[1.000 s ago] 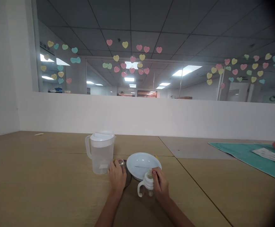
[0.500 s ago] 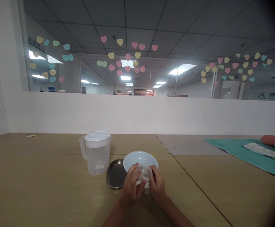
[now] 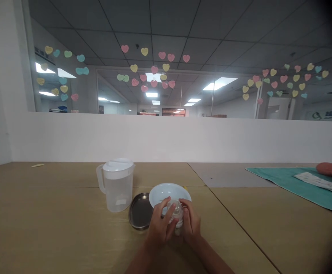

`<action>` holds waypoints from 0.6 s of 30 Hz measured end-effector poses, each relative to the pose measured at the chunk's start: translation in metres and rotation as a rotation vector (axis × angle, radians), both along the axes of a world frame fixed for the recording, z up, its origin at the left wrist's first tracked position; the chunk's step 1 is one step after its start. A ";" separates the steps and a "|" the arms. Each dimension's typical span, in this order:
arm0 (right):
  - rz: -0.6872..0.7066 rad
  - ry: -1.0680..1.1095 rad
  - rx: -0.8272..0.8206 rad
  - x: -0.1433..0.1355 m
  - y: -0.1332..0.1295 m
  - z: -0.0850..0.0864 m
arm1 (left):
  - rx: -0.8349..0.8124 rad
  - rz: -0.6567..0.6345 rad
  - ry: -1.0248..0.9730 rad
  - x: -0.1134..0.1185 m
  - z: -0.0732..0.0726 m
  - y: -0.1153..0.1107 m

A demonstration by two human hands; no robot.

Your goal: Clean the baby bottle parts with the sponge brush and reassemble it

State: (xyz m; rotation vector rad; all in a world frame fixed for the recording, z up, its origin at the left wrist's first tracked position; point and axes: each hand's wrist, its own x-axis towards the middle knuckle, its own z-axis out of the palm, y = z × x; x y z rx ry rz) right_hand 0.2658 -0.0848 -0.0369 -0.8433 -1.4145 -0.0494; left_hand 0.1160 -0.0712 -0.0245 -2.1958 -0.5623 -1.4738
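The bottle (image 3: 179, 223) is being held upright over the counter (image 3: 69, 228), before the bowl (image 3: 166, 191): the left hand (image 3: 158, 225), fingers part-curled, is clasping its clear cap (image 3: 176, 208); the right hand (image 3: 193, 222), closed, is gripping its side, presumably steadying it.

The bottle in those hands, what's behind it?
Behind the bottle is the pale bowl. Its far rim and some inside show; the left hand, right hand and bottle hide its near part.
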 end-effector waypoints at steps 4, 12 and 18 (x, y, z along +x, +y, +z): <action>0.007 -0.078 0.093 0.002 -0.002 0.000 | 0.013 -0.038 0.039 0.001 0.004 0.000; -0.003 -0.178 0.162 0.002 -0.003 0.001 | -0.090 0.018 0.106 0.001 0.007 -0.005; -0.025 -0.115 0.060 0.000 -0.002 -0.002 | -0.167 -0.015 0.153 0.003 0.007 -0.004</action>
